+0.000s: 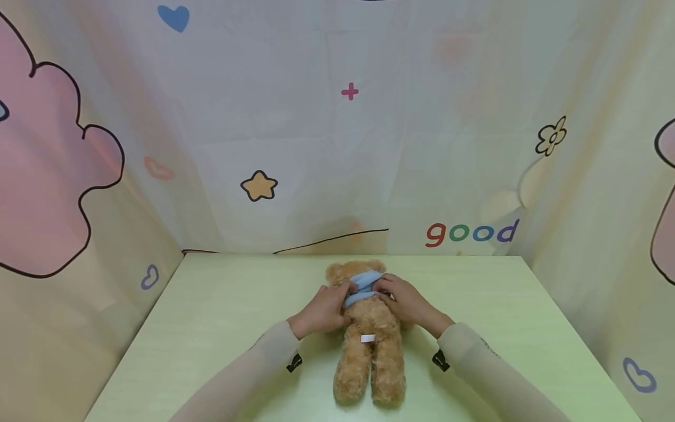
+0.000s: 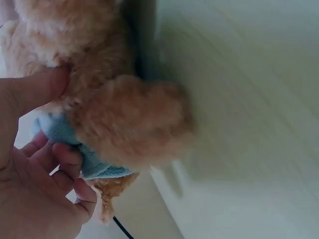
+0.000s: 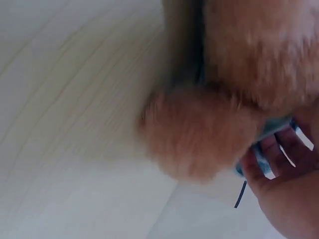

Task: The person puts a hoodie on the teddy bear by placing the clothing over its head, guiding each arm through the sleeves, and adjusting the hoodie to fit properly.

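Note:
A brown teddy bear (image 1: 375, 316) lies on the table, its legs toward me and a small white tag (image 1: 368, 338) between them. Blue cloth (image 1: 364, 287) is bunched around its neck and upper back; whether it is a garment or a scarf I cannot tell. The left hand (image 1: 324, 309) pinches the cloth's left side with curled fingers, while its thumb (image 2: 42, 89) presses into the fur. On the other side, the right hand (image 1: 408, 300) pinches the cloth near the bear's head. Between the hands the bear's face is not visible. Part of the right hand falls outside the right wrist view.
A pale green table (image 1: 232, 305) carries the bear, whose head lies near the far edge. Behind and beside it hang printed curtains (image 1: 316, 146). Black straps (image 1: 440, 360) show at both sleeve cuffs. A thin dark cord (image 2: 122, 227) appears beyond the table edge.

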A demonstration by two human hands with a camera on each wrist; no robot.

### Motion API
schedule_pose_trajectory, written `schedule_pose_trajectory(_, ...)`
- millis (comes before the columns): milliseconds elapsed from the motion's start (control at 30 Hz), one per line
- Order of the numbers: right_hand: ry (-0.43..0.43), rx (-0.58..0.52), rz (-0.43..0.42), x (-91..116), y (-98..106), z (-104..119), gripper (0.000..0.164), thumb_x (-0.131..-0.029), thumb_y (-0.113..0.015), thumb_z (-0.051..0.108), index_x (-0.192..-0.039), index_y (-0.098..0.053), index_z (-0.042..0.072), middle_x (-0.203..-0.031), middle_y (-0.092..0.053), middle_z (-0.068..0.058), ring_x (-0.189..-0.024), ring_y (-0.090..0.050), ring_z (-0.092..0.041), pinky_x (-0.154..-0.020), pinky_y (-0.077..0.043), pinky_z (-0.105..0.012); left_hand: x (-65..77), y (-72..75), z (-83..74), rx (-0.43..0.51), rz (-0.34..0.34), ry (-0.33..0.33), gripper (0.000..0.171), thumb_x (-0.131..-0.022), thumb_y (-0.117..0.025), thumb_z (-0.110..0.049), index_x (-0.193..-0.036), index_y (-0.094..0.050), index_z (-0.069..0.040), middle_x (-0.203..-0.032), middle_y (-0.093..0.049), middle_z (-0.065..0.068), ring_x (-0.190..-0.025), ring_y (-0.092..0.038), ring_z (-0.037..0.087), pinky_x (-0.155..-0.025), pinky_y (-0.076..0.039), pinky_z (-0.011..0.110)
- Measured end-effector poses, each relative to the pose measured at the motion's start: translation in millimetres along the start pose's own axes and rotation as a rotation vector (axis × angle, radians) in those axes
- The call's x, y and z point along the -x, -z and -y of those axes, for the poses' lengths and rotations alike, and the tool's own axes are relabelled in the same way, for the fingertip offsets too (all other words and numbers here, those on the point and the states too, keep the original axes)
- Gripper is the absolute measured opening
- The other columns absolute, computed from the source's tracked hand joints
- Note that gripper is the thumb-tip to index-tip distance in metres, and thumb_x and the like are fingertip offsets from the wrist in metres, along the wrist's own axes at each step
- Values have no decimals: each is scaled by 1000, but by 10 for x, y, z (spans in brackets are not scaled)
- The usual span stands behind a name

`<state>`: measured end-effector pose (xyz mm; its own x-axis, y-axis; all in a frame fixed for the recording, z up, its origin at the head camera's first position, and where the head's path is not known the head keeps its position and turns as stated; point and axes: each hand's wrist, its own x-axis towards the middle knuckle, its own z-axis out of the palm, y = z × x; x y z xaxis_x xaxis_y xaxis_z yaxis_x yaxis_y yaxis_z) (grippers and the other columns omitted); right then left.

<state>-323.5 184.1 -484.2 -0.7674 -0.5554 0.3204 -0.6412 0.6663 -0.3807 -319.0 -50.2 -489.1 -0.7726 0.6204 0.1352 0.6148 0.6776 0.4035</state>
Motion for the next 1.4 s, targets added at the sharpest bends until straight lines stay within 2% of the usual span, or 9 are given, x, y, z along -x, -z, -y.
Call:
schedule_pose_trajectory(133, 1, -19, 26, -19, 16, 9, 10, -96, -51, 20, -101, -59, 18, -102, -62, 3, -93, -59, -14, -80, -48, -35, 17, -9, 14, -7, -23, 27, 47, -81, -71, -32, -117, -42, -20, -98, -63, -5, -82, -53, 9, -78, -29, 31)
schedule_pose_trajectory(233, -49, -181, 151, 7, 96, -7, 12, -95, -53, 25, -107, -56, 21, -105, -61, 5, -100, -58, -14, -85, -46, -37, 46, 10, 8, -45, -48, 41, 39, -82, -69, -31, -114, -50, -19, -91, -62, -5, -79, -50, 11, -77, -31, 32)
schedule_pose_trajectory(333, -106, -324, 288, 49, 184, -19, 34, -87, -63, 32, -118, -51, 21, -119, -55, 3, -115, -51, -18, -96, -41, -44, 73, 37, 11, -97, -80, 54, 34, -83, -68, -28, -114, -58, -18, -89, -64, -4, -79, -48, 12, -75, -36, 31)
schedule_pose_trajectory(400, -103, -315, 322, 66, 204, -21, 50, -82, -69, 36, -124, -47, 18, -126, -51, 0, -121, -48, -22, -98, -39, -46, 85, 69, 12, -116, -98, 53, 35, -82, -67, -27, -115, -61, -16, -93, -66, -2, -82, -49, 13, -75, -39, 31)
schedule_pose_trajectory(700, -82, -134, 145, 73, 64, 36, 37, -76, -76, 18, -104, -52, 21, -102, -58, 6, -87, -52, -11, -76, -43, -28, 68, 178, -12, -32, 70, 92, 51, -82, -64, -44, -125, -52, -19, -115, -59, -3, -104, -47, 17, -86, -38, 39)
schedule_pose_trajectory(933, 124, 115, -30, 89, -29, 96, 28, -71, -72, 10, -76, -47, 23, -75, -46, 11, -65, -38, -5, -60, -31, -21, 27, 53, 2, -241, -102, -136, 14, -80, -68, -24, -85, -55, -24, -80, -55, -8, -74, -41, 13, -68, -30, 28)
schedule_pose_trajectory(1100, 232, 362, -123, 116, -99, 140, 27, -74, -66, 10, -68, -42, 21, -70, -41, 11, -62, -32, -6, -53, -23, -20, 42, -25, -42, -404, -140, -133, 12, -88, -59, -32, -81, -54, -23, -77, -50, -5, -71, -41, 12, -59, -33, 23)
schedule_pose_trajectory(1233, 157, 332, -86, 156, -24, 187, 18, -79, -66, 22, -75, -48, 22, -76, -48, 10, -68, -39, -5, -54, -33, -20, 88, 25, -41, -252, -106, -66, 16, -89, -57, -36, -95, -58, -22, -95, -55, -4, -87, -47, 13, -66, -42, 25)
schedule_pose_trajectory(1400, 23, 155, -136, 140, 200, 243, 8, -84, -63, 28, -89, -63, 22, -92, -62, 8, -88, -54, -10, -76, -47, -32, 131, 139, 45, 185, -123, 58, 40, -93, -53, -41, -124, -48, -16, -127, -44, 3, -106, -47, 17, -82, -44, 33)
